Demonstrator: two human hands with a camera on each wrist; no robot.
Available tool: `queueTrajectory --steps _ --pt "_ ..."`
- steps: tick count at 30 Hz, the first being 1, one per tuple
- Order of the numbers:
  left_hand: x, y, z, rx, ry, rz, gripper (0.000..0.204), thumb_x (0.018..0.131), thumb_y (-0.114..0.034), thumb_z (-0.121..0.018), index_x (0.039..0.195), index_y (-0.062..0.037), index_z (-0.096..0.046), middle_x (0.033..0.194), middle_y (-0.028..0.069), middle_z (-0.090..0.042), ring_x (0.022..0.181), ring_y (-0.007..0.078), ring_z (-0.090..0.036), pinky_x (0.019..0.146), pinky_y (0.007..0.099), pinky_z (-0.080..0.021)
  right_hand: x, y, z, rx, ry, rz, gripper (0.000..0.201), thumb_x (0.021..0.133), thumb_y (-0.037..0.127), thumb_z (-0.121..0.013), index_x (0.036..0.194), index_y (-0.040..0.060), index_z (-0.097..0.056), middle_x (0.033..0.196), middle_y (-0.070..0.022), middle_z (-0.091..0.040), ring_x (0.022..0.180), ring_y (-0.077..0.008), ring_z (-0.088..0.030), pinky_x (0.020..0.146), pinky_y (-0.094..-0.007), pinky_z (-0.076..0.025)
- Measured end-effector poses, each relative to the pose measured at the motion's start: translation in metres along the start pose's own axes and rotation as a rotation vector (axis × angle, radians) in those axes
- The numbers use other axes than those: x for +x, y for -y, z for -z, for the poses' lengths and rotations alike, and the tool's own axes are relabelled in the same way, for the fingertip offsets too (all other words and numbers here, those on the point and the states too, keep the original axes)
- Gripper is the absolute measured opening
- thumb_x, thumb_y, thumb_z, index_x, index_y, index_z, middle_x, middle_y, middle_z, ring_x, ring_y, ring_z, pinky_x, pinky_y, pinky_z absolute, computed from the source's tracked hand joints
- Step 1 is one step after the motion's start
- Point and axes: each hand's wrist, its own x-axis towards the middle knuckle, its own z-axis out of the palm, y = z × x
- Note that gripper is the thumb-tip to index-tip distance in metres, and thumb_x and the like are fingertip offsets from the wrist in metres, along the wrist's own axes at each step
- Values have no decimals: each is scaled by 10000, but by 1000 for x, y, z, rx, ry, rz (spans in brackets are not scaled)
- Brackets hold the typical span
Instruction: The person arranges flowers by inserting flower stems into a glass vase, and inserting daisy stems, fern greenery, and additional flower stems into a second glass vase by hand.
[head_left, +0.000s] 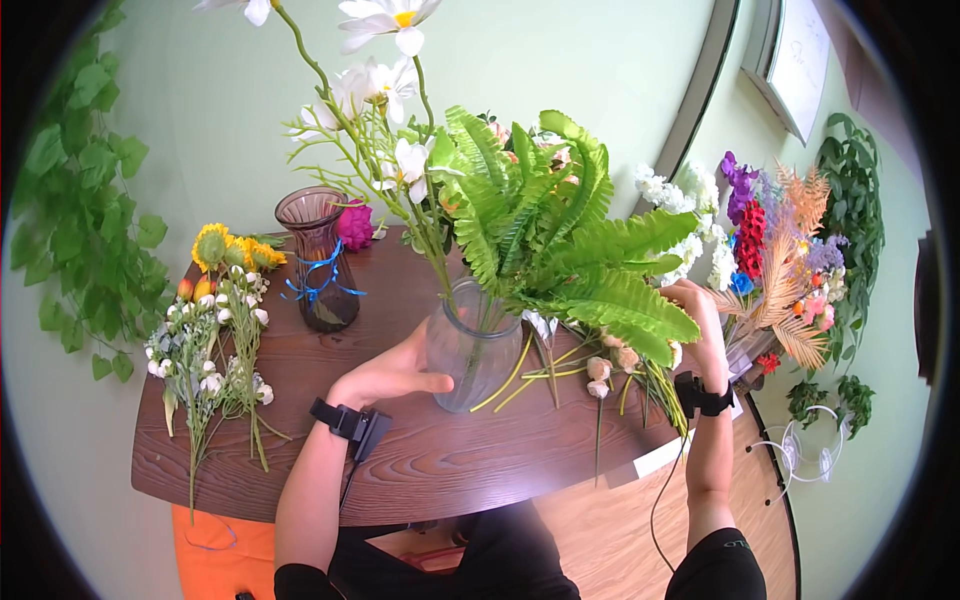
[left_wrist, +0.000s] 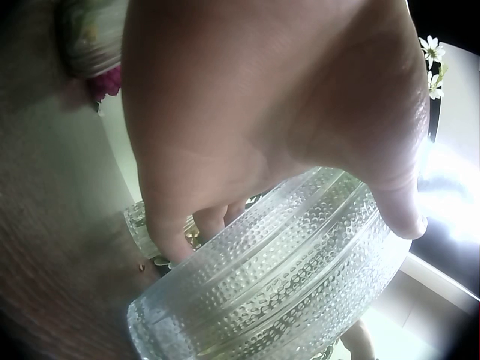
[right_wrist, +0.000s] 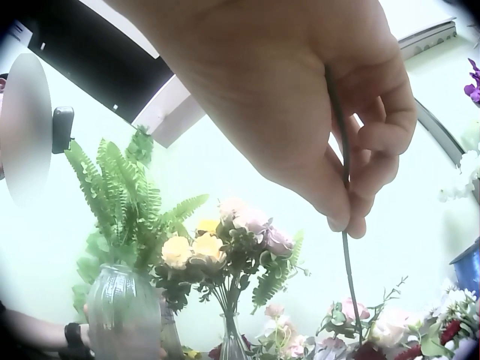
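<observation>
A ribbed clear glass vase [head_left: 470,365] stands on the table, holding white daisy-like flowers [head_left: 408,165] and broad green fern leaves [head_left: 560,230]. My left hand [head_left: 395,370] grips its side, thumb across the near face and the other fingers behind. Textured glass of this vase [left_wrist: 262,277] fills the lower left wrist view. To the right of the vase, my right hand [head_left: 697,325] is partly covered by fern tips. In the right wrist view, the right hand's thumb and fingertips pinch a thin dark green stem [right_wrist: 349,277]; its lower end merges with flowers behind.
A purple glass vase [head_left: 318,265] with blue ribbon stands at the left back, near sunflowers [head_left: 225,250] and small white flowers [head_left: 225,340]. Pale roses [head_left: 605,370] and loose stems lie right of the clear vase. Colourful bunches [head_left: 775,250] stand at far right.
</observation>
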Motion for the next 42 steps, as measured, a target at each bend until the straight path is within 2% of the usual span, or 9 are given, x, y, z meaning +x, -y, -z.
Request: queueTrajectory --steps 4,6,9,19,22,24,27,30,42 --pt "-1 -1 0 3 -3 3 1254 665 -484 -855 1528 -53 -55 1538 134 -223 1429 241 -224 1159 400 -202 -1 13 21 31 -14 -5 122 829 101 -678 905 13 -716 801 -107 -637 681 -233 -612 642 -332 -471" --pt "-1 -1 0 -3 3 13 1253 665 -486 -854 1529 -56 -55 1539 133 -219 1430 241 -218 1158 401 -199 -2 20 27 74 18 -10 119 842 93 -685 904 -9 -698 761 -97 -579 671 -232 -570 619 -328 -428" --pt "-1 -1 0 1 0 22 1250 666 -487 -853 1531 -61 -56 1538 132 -221 1430 242 -216 1156 401 -200 -2 27 32 67 33 -26 120 824 78 -683 913 4 -715 789 -107 -626 672 -213 -592 633 -322 -462" --pt "-1 1 1 2 -2 30 1249 665 -481 -856 1534 -75 -56 1518 133 -273 1416 245 -253 1155 409 -204 -4 24 30 48 63 4 133 824 71 -678 937 9 -715 763 -97 -619 660 -209 -586 636 -318 -464" --pt "-1 1 1 7 -1 33 1246 666 -476 -857 1534 -75 -57 1516 135 -276 1415 246 -255 1154 409 -206 -5 25 33 82 154 -46 160 842 62 -659 985 4 -702 803 -82 -654 704 -166 -614 660 -296 -480" --pt "-1 1 1 10 -3 34 1246 667 -477 -856 1533 -75 -57 1517 135 -276 1415 246 -256 1154 408 -205 -6 17 31 398 275 -148 183 878 65 -631 1035 -8 -689 869 -71 -690 784 -122 -631 699 -268 -499" --pt "-1 0 1 11 -3 40 1249 665 -483 -855 1533 -72 -56 1518 134 -273 1416 245 -253 1155 407 -204 -5 24 34 524 352 -201 206 901 69 -615 1067 -37 -675 930 -78 -701 864 -110 -634 742 -257 -513" --pt "-1 1 1 10 -3 39 1255 662 -491 -854 1533 -69 -56 1520 132 -267 1417 242 -249 1155 404 -202 -6 29 34 643 342 -196 231 909 79 -608 1089 -51 -667 949 -86 -700 880 -124 -637 766 -271 -517" --pt "-1 0 0 -13 -2 36 1251 668 -483 -855 1532 -61 -55 1520 129 -266 1416 238 -249 1156 399 -192 -4 32 42 822 391 -181 314 931 152 -600 1158 -61 -642 1017 -112 -692 936 -152 -641 855 -303 -516"
